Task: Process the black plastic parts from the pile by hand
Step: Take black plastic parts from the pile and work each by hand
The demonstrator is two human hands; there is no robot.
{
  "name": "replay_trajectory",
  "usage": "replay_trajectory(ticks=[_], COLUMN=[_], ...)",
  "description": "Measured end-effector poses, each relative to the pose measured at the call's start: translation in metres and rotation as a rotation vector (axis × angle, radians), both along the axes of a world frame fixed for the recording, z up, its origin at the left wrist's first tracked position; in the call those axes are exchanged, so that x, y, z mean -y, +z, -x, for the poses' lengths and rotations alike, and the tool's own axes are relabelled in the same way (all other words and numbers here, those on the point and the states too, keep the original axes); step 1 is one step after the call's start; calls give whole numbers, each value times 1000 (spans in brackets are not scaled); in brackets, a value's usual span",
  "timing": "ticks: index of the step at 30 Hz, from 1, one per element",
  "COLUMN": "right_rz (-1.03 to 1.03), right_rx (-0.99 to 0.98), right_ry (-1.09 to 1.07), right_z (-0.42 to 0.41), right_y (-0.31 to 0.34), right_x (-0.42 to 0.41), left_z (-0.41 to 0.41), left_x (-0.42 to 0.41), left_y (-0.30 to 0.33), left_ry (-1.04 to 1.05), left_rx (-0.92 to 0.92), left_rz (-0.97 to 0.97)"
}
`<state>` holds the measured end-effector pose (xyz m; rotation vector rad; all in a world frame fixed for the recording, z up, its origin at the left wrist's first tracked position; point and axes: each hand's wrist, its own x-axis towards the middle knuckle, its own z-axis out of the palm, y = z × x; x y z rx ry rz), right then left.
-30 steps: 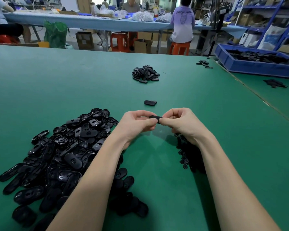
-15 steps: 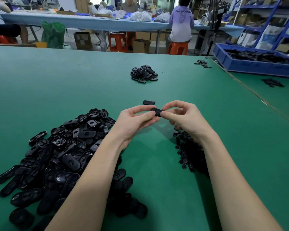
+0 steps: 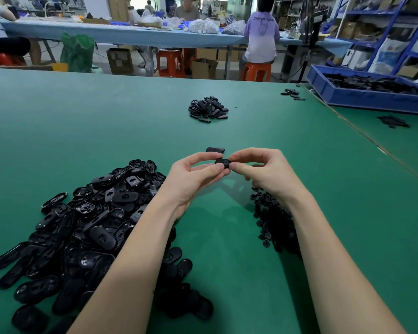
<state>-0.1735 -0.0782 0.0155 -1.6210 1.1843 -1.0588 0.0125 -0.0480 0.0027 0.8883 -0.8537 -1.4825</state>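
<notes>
Green covering lies over the whole bench (image 3: 106,121), and behind its far edge a workshop shows, with a long blue table (image 3: 121,32), orange stools (image 3: 170,62) and a person in a purple shirt (image 3: 261,39) sitting with the back turned.

From the head view, the left hand (image 3: 191,177) and the right hand (image 3: 263,172) meet above the middle of the bench. Both pinch one small black plastic part (image 3: 222,162) between thumb and fingers, each hand at one end of it, and the part is lifted off the surface. Just beyond the hands a single part (image 3: 215,149) lies flat on the bench.

Near the left side, toward the near edge, a big pile (image 3: 82,225) of oval black parts spreads out, partly under the left forearm. A smaller heap of little pieces (image 3: 270,220) lies under the right wrist. Toward the far edge a compact heap (image 3: 208,109) rests alone. At the far right corner a blue tray (image 3: 372,97) holds more black parts.
</notes>
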Motion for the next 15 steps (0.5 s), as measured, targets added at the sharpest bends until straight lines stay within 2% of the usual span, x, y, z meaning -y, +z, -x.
replay_trajectory(ticks=[9, 15], right_rz=[-246, -271], right_rx=[115, 63], right_ry=[-15, -63], right_z=[-10, -15], right_y=[-3, -4], right_x=[1, -1], left_z=[7, 9], left_x=[1, -1], left_y=[-6, -7], left_ry=[99, 125], left_rx=[230, 322], left_rz=[-1, -6])
